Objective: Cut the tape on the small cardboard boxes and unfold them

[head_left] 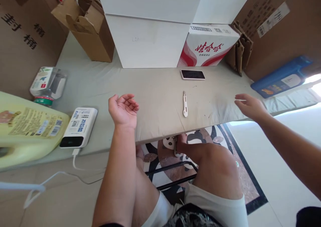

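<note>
My left hand (124, 110) is palm up over the bench, its fingers loosely curled and apart, with nothing in it. Over the right side of the bench, my right hand (248, 106) has its fingers stretched out and holds nothing. Between the two hands lies a white utility knife (185, 105), its narrow end pointing away from me. Behind it, near the boxes, a smartphone (193, 75) with a dark screen lies flat. Neither hand touches the knife or the phone.
To the left are a power bank (79, 126) with a white cable, a large yellow jug (30, 130) and a clear plastic jar (48, 85). White boxes (152, 41), a red-and-white carton (207, 46) and a small cardboard box (92, 36) line the back. A blue bottle (281, 78) lies at right.
</note>
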A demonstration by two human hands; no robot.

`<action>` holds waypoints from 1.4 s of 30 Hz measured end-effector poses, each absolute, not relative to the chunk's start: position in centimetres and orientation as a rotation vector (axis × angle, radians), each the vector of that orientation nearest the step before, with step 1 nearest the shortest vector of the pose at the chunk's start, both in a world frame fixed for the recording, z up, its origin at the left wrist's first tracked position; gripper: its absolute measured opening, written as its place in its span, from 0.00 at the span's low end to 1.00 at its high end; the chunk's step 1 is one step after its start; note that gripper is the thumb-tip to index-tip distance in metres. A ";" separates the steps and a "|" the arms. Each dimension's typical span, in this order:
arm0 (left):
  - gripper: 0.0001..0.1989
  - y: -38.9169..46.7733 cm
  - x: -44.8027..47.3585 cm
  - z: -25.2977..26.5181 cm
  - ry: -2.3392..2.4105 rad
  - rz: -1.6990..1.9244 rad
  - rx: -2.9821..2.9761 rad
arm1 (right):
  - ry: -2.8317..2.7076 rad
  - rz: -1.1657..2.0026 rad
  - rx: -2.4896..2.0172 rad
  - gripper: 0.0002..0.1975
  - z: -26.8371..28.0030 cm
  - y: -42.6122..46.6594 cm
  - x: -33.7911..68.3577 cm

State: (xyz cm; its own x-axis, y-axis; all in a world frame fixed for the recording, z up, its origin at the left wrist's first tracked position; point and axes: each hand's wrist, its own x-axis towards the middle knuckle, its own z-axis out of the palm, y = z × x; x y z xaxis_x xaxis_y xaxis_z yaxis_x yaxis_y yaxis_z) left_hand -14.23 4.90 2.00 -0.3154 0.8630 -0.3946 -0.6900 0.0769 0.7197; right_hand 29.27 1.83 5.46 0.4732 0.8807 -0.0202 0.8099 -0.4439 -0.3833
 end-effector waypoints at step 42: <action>0.07 2.9 -21.3 2.0 0.853 1.729 -0.119 | -2.468 0.417 -1.367 0.26 5.0 31.2 -20.8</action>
